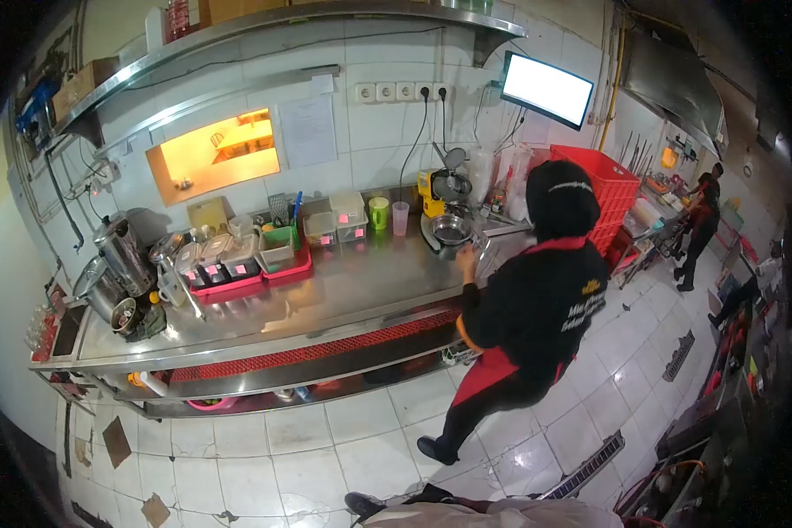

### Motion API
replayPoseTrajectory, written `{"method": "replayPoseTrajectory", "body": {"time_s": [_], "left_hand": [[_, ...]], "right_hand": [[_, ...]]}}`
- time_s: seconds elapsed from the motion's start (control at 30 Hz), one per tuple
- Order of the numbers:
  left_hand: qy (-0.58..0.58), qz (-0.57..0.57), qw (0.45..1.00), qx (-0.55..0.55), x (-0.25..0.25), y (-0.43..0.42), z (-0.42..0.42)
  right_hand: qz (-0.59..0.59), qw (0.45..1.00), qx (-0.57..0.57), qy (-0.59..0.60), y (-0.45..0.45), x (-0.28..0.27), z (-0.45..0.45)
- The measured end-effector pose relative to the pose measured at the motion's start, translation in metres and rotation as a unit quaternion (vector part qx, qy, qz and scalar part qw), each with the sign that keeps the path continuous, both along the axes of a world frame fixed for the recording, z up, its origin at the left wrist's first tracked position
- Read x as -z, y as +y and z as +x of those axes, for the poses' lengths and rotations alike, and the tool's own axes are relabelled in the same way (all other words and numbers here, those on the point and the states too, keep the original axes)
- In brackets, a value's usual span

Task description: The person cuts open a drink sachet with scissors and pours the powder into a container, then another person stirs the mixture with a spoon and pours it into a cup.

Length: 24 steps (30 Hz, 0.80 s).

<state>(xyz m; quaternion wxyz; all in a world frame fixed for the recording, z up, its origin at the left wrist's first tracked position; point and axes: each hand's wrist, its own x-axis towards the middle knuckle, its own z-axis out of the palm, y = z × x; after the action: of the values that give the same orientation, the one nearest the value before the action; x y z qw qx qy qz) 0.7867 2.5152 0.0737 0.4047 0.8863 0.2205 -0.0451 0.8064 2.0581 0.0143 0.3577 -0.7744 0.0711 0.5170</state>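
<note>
1. Towards the right of the steel counter [352, 275] sits a metal bowl [451, 231]; how much work on it is done or left cannot be judged.
2. It looks round and shiny, contents unclear.
3. Near it is a co-worker's hand [466, 258].
4. Neither of the wearer's hands shows; their grip cannot be told.

Plain pale garment [537, 516], beige-grey; dark shoe [362, 504], rounded toe.

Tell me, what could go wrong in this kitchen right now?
The co-worker's hand is close to the metal bowl on the counter, so a careless move might knock it. Someone might also slip on the flat brown scrap lying on the tiled floor.
</note>
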Motion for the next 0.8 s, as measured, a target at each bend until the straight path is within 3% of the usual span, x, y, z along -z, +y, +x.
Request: {"method": "replayPoseTrajectory", "body": {"time_s": [0.37,0.67,0.77,0.8], "left_hand": [[-0.001,-0.004,1.000,0.017,0.013,0.070,0.027],[-0.006,0.006,1.000,0.011,0.014,0.082,0.078],[-0.009,0.014,1.000,0.015,0.008,0.087,0.104],[-0.009,0.017,1.000,0.019,0.005,0.090,0.112]], "right_hand": [[0.012,0.997,0.041,-0.061,0.087,-0.003,0.010],[0.013,0.996,0.060,-0.064,0.084,0.043,0.010],[0.032,0.928,-0.070,-0.365,0.092,0.050,0.033],[-0.045,0.928,-0.094,-0.359,0.096,0.077,0.041]]}}
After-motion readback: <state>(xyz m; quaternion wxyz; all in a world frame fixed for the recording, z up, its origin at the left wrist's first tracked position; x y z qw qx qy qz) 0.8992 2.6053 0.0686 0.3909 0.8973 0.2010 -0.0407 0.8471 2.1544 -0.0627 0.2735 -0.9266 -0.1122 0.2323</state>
